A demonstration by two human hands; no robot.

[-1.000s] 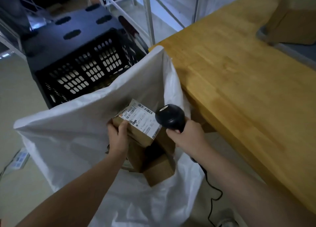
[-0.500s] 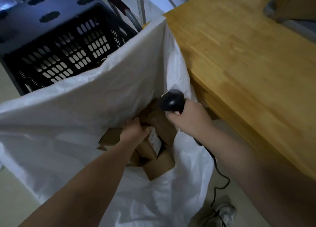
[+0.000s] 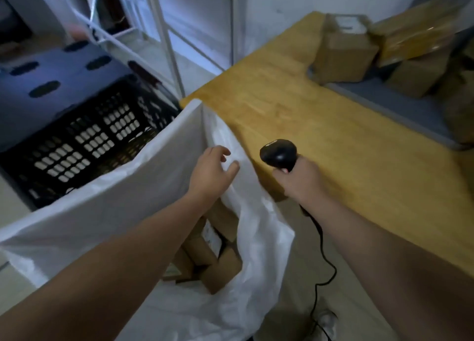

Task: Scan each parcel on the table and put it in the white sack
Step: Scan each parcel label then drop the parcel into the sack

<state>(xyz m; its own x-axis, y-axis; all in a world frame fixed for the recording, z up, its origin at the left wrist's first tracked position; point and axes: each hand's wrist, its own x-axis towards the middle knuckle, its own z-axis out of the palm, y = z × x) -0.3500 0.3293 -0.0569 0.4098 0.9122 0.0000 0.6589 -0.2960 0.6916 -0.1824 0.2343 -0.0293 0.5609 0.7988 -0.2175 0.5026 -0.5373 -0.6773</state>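
Nearest, the white sack stands open against the table's corner, with several brown parcels already lying at its bottom. Over its mouth hangs the left hand, fingers loose and apart, holding nothing. Just beside it the right hand is wrapped round the handle of the black scanner, whose cable trails down past the sack's side. The step in hand looks to be fetching the next parcel. It would go best if the free hand takes the nearest box by its sides, leaving the label uncovered, and carries it to the scanner rather than stretching the cord across the table. The cable should also be kept off the sack's sagging rim. The wooden table runs away to the right, and at its far end a grey tray bears a blurred heap of cardboard boxes, one with a white label on top. Left of the sack sits a black lattice crate, and beyond it a white metal frame and a pale wall.
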